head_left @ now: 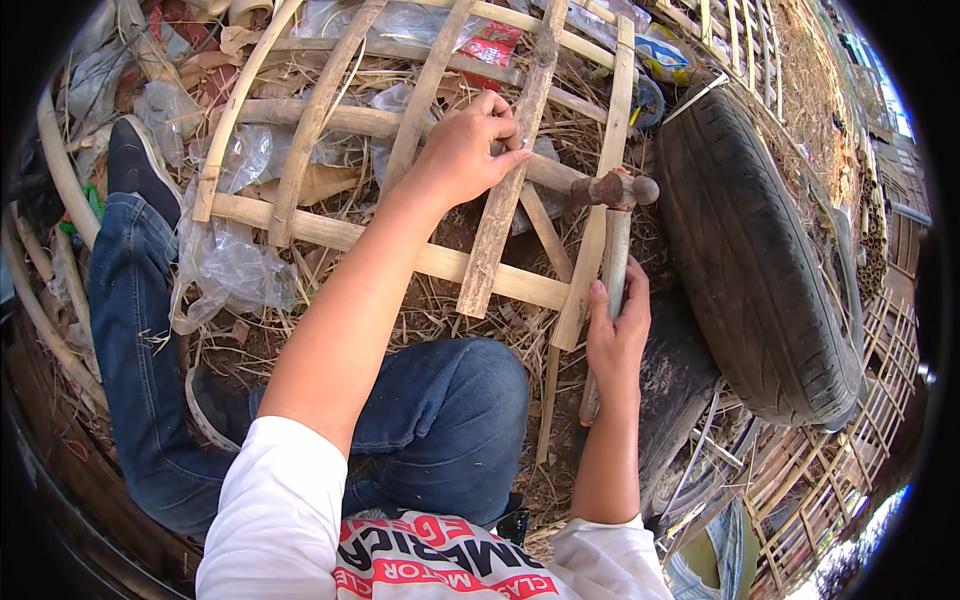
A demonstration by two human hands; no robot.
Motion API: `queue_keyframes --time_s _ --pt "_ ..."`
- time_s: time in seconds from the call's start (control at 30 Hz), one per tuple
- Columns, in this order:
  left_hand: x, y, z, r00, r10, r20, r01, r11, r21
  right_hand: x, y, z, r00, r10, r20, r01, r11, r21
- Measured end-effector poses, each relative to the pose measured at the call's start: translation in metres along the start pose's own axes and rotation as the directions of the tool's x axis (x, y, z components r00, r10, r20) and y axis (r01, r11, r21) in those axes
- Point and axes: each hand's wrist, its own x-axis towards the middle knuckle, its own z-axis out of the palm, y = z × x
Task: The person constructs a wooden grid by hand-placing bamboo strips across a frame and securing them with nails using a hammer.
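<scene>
A lattice of pale bamboo slats spreads in front of me, upright strips crossing rounder horizontal poles. My left hand is closed in a pinch against one upright slat; what its fingertips hold is too small to make out. In my right hand is a ball-peen hammer, gripped by its pale handle with the head up. The hammer head overlaps the slat to the right of the pinched one, with its rounded end toward the tire; whether it touches the bamboo I cannot tell.
A worn black tire leans close to the right of my right hand. Crumpled clear plastic, dry straw and wrappers lie beneath and around the lattice. My bent knee is just below it. More bamboo lattice stands at the lower right.
</scene>
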Motion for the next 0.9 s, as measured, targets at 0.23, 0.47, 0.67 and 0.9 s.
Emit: queue_keyframes --time_s 0.23,0.47,0.67,0.9 --pt "0.0 0.0 0.001 1.0 -0.015 0.016 0.015 1.0 0.022 0.025 -0.062 -0.027 0.975 0.104 0.196 -0.111 0.994 0.023" --pt "-0.004 0.004 -0.002 0.999 -0.037 -0.003 0.037 0.998 0.042 0.057 -0.098 -0.019 0.956 0.048 0.29 -0.052 0.999 0.007" --pt "-0.007 0.004 -0.001 0.999 0.016 -0.047 -0.014 0.999 0.042 0.059 -0.093 -0.023 0.964 0.133 0.228 -0.132 0.991 -0.022" --pt "-0.008 0.002 0.001 0.997 0.008 -0.08 -0.004 0.999 0.046 0.061 -0.097 -0.025 0.964 0.097 0.247 -0.085 0.995 -0.061"
